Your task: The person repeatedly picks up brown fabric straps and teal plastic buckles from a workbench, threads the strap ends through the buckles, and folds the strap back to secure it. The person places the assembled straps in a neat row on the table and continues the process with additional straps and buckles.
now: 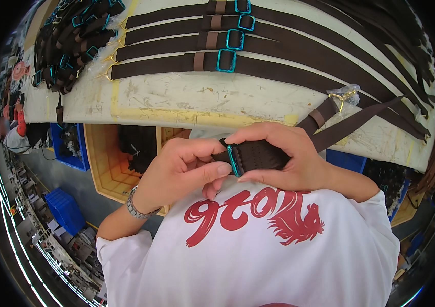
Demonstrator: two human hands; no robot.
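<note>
In front of my chest I hold a dark brown webbing strap (259, 155) with a shiny teal rectangular slide buckle (233, 160). My left hand (189, 165) pinches the webbing at the buckle's left side, thumb and fingers pressed together. My right hand (294, 156) is closed around the strap just right of the buckle, with thumb and forefinger at the buckle's two ends. From there the strap runs to the table, where a gold hook in clear plastic (343, 96) lies near a brown loop (317, 118). My fingers partly hide how the webbing passes through the buckle.
Several similar straps (171, 65) lie side by side across the white worktable (161, 100), with teal buckles and gold hooks. A heap of buckled straps (66, 46) sits at the far left. Below the table edge are a wooden bin (99, 158) and a blue crate (65, 211).
</note>
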